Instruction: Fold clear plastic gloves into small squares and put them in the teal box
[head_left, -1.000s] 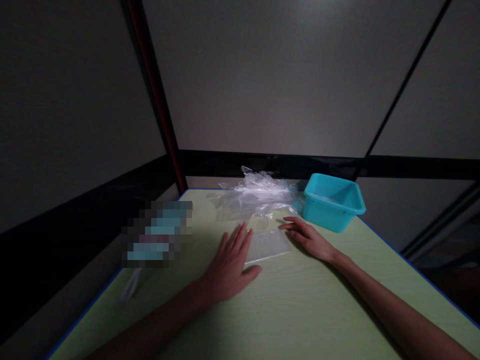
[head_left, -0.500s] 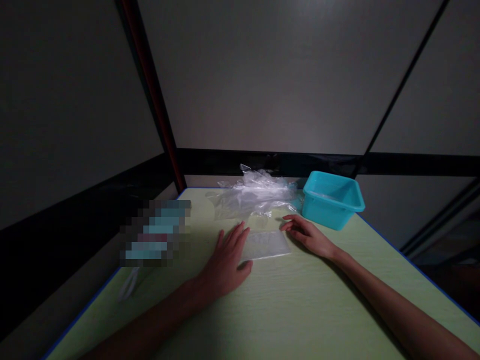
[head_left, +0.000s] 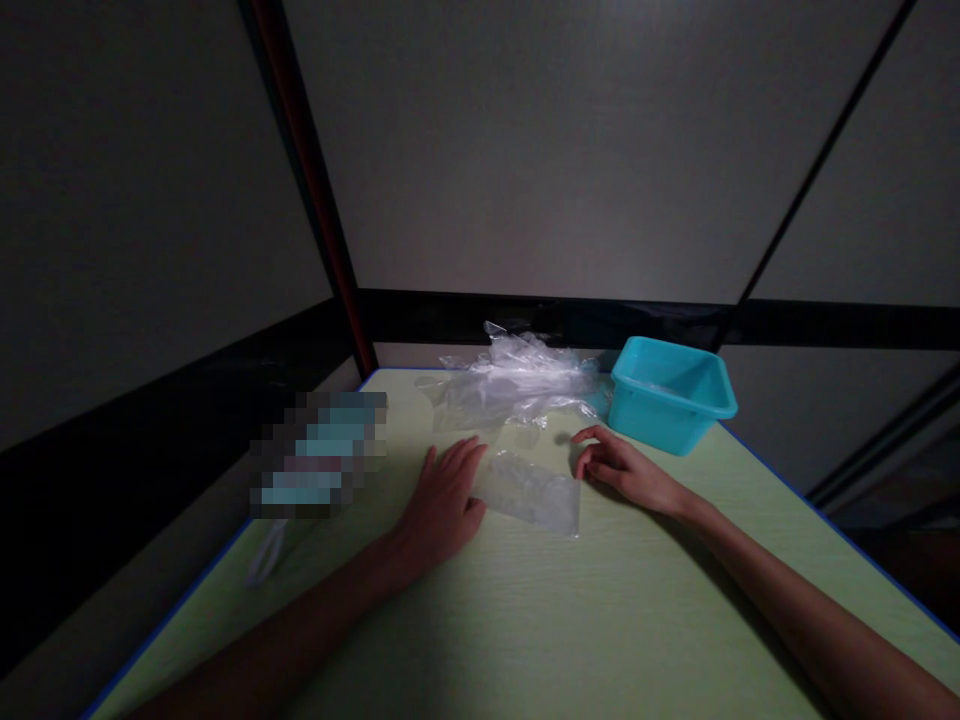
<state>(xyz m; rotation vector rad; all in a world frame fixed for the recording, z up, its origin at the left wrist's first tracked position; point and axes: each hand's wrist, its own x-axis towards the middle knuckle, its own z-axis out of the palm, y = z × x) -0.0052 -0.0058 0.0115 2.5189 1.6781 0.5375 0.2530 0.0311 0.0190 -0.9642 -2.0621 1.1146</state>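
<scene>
Altogether, two hands (head_left: pixel 442 505) (head_left: pixel 626 474), one clear plastic sheet (head_left: pixel 536 495) between, one turquoise tub (head_left: pixel 660 428)

the tabletop (head_left: pixel 540 620) is pale yellow-green with a faint streaky wood grain, and its edging (head_left: pixel 825 521) is bright blue. the tub (head_left: pixel 667 425) is plain turquoise. the small plastic bag (head_left: pixel 536 495) is clear with a milky cast, letting the green through; the heap of plastic (head_left: pixel 517 385) is clear too, with white glints and a teal tinge at its right end. the pixelated patch (head_left: pixel 322 447) mixes teal, grey and dull maroon squares above a white loop (head_left: pixel 259 565). the wall (head_left: pixel 540 180) is grey, crossed by a black band (head_left: pixel 450 318), beside a dark red post (head_left: pixel 319 200).
</scene>
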